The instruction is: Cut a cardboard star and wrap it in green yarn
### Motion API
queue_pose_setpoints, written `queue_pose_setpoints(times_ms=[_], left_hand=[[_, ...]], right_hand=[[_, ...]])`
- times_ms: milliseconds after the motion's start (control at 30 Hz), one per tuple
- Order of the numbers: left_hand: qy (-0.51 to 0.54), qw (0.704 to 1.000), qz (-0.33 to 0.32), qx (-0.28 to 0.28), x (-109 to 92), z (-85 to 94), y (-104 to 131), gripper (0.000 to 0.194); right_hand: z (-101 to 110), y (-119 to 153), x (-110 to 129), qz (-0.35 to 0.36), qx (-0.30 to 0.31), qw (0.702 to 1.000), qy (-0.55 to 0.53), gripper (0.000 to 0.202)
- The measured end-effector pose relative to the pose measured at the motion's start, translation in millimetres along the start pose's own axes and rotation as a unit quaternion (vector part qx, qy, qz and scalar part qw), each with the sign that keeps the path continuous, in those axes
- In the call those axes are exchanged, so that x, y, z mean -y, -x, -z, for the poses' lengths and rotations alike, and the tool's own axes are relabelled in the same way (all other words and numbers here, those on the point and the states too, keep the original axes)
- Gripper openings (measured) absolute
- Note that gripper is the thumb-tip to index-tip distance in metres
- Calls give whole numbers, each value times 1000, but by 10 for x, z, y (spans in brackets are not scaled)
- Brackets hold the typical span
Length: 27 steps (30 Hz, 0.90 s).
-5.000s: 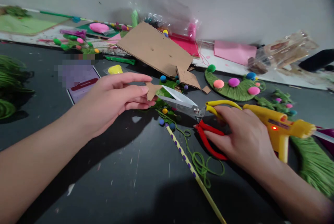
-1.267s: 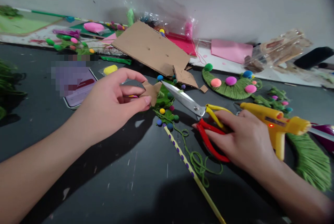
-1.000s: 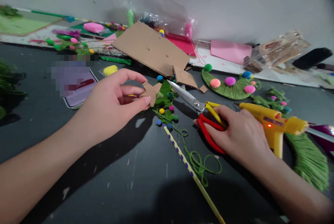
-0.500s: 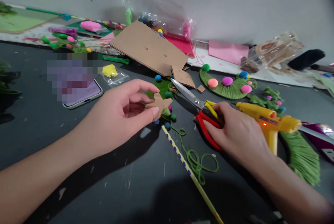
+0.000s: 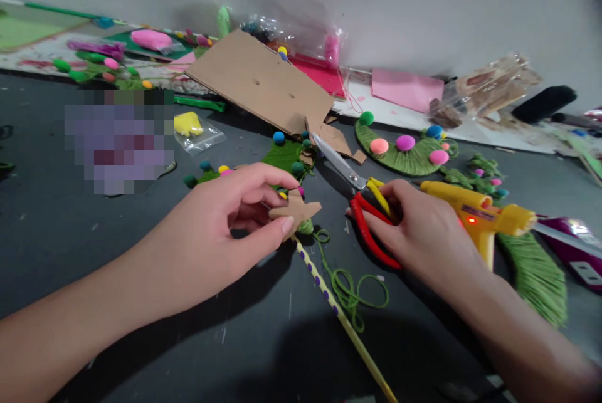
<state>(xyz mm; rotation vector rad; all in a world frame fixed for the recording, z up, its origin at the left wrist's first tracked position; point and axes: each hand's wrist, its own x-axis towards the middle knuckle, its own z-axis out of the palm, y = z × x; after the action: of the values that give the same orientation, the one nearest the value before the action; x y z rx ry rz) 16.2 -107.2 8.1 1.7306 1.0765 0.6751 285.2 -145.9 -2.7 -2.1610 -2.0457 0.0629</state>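
Observation:
A small cardboard star [image 5: 297, 209] is pinched between the thumb and fingers of my left hand [image 5: 230, 221]. My right hand [image 5: 418, 227] is closed round the red and yellow handles of a pair of scissors [image 5: 341, 165], whose blades point up and left. Under the star lies a green yarn-covered piece [image 5: 282, 157] with small pompoms, partly hidden by my left hand. From beneath it a yellow stick with purple dots [image 5: 324, 287] runs toward the front. Loose green yarn [image 5: 348, 290] curls beside the stick.
A yellow glue gun [image 5: 475, 212] with a lit red light lies right of my right hand. Behind are a cardboard sheet [image 5: 258, 83], a green yarn crescent [image 5: 404, 155] with pompoms, and a small bag with yellow material [image 5: 192, 130]. A blurred-out phone lies at left.
My left hand has moved slightly right and down with the star, showing more of the star's points. The scissors stay in my right hand, almost unmoved. The view has shifted a little.

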Motion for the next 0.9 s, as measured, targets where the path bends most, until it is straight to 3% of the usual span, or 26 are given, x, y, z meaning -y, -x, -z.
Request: queue_pose_setpoints(times_ms=[167, 900], left_hand=[[-6, 1000, 6, 6, 0, 16, 20, 25], [-9, 1000, 15, 7, -2, 7, -26, 27]], right_hand=[[-17, 25, 5, 28, -3, 1000, 12, 31], [87, 24, -19, 31, 48, 998, -13, 32]])
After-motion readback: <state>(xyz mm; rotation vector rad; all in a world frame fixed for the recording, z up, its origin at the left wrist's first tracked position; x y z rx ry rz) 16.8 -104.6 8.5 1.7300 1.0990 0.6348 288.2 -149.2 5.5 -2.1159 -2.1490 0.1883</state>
